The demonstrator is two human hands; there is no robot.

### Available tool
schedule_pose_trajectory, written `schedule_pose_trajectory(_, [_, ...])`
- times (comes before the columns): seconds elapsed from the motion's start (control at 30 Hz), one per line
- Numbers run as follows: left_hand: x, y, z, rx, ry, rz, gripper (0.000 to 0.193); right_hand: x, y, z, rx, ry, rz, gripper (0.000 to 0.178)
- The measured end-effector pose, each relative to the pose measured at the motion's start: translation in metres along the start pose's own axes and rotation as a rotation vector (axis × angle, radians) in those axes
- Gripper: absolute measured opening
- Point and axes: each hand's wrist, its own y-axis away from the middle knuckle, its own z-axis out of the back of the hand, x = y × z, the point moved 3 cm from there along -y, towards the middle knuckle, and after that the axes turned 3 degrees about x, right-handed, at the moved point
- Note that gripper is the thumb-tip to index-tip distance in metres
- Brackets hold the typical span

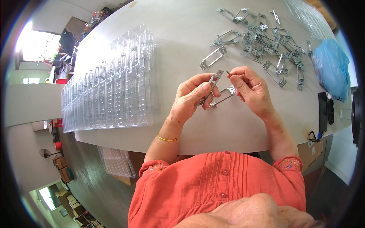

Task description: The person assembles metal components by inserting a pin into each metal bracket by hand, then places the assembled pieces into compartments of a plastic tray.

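My left hand [189,94] is closed around a narrow metal bracket [215,78], tilted upward between thumb and fingers. Close to its upper end, my right hand [251,90] pinches a short, thin dark pin [228,72]; a small gap separates the two. Below and between my hands, another metal frame [225,98] shows, partly hidden by my fingers. One loose rectangular bracket [213,58] lies on the table just beyond my left hand. Farther off to the right spreads a loose heap of similar brackets [262,41], many of them overlapping.
Clear moulded plastic trays [110,87] are stacked on the left of the white table [178,41]. At the right edge sit a filled blue plastic bag [331,68] and a flat black object [322,110]. Clear plastic sheeting [310,17] lies at the far right corner.
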Motion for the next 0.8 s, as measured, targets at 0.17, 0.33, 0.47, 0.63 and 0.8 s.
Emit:
schedule_pose_trajectory(0.17, [0.002,-0.001,0.001,0.019,-0.01,-0.023,0.043,-0.003,0.0,-0.003,-0.014,0.08,0.019,0.011])
schedule_pose_trajectory(0.33, [0.003,0.0,0.003,0.012,-0.087,-0.041,0.04,-0.001,-0.001,-0.003,-0.015,0.128,0.019,0.011])
schedule_pose_trajectory(0.47, [-0.002,0.001,0.004,-0.007,-0.242,-0.046,0.04,0.001,-0.001,-0.004,0.008,0.09,-0.021,0.015])
schedule_pose_trajectory(0.63, [-0.007,0.002,-0.005,0.036,-0.344,0.024,0.043,-0.006,-0.004,0.002,0.09,-0.092,-0.123,0.024])
schedule_pose_trajectory(0.8, [-0.009,0.005,-0.006,0.058,-0.369,0.073,0.044,-0.005,-0.006,0.0,0.289,-0.432,-0.263,0.032])
